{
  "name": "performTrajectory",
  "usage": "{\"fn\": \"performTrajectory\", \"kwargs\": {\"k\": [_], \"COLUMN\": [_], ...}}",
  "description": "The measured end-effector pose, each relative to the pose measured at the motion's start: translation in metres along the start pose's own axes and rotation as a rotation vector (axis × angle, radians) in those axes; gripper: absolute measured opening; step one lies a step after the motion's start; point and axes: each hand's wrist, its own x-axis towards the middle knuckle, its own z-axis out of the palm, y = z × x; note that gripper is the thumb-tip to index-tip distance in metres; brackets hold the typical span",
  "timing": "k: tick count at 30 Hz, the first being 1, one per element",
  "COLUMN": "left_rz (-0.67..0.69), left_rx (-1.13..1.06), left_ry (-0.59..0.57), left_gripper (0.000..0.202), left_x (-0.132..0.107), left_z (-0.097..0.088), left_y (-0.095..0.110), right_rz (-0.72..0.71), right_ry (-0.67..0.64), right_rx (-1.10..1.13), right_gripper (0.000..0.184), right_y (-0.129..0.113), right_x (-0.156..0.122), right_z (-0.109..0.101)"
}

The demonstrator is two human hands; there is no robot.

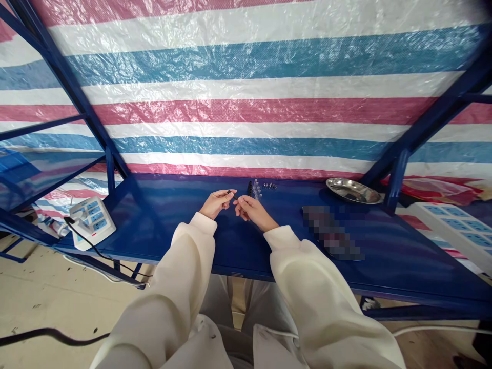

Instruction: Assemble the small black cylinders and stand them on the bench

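Observation:
Over the middle of the blue table, my left hand (217, 203) pinches a small black part (230, 192) between thumb and fingers. My right hand (250, 210) is closed at the right end of that part, with thumb and fingertips together. The part is too small to name exactly. Just beyond my right hand stand a row of small black pieces (249, 188) and a group of small clear plastic pieces (257, 187). Several tiny shiny metal pieces (270, 186) lie to the right of them.
A round metal dish (353, 190) sits at the table's back right. A blurred-out dark object (331, 233) lies nearer on the right. White power strips (92, 223) stand at the left end and beyond the right post. Blue frame posts (395, 179) rise beside a striped sheet (246, 110).

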Motion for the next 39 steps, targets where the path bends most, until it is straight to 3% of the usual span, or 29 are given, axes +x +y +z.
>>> {"fn": "performTrajectory", "kwargs": {"k": [14, 21, 25, 30, 35, 39], "left_rz": [0.051, 0.043, 0.036, 0.078, 0.153, 0.244], "left_rx": [-0.093, -0.095, -0.044, 0.154, 0.461, 0.765], "left_ry": [0.174, 0.162, 0.161, 0.217, 0.163, 0.11], "left_gripper": [0.039, 0.04, 0.04, 0.039, 0.032, 0.016], "left_x": [0.003, 0.003, 0.003, 0.003, 0.005, 0.009], "left_z": [0.0, -0.001, 0.0, 0.001, 0.008, 0.021], "left_y": [0.002, 0.003, 0.003, 0.001, -0.011, -0.026], "right_rz": [-0.172, -0.172, -0.187, 0.057, 0.224, 0.302], "right_ry": [0.153, 0.185, 0.219, 0.034, 0.152, 0.285], "right_rx": [-0.306, -0.264, -0.38, -0.489, -0.58, -0.713], "right_gripper": [0.036, 0.037, 0.026, 0.011, 0.008, 0.015], "right_y": [0.005, 0.008, 0.004, 0.0, 0.005, 0.006], "right_x": [-0.002, 0.0, -0.001, -0.01, -0.02, -0.021], "right_z": [0.002, 0.002, 0.0, -0.02, -0.047, -0.051]}}
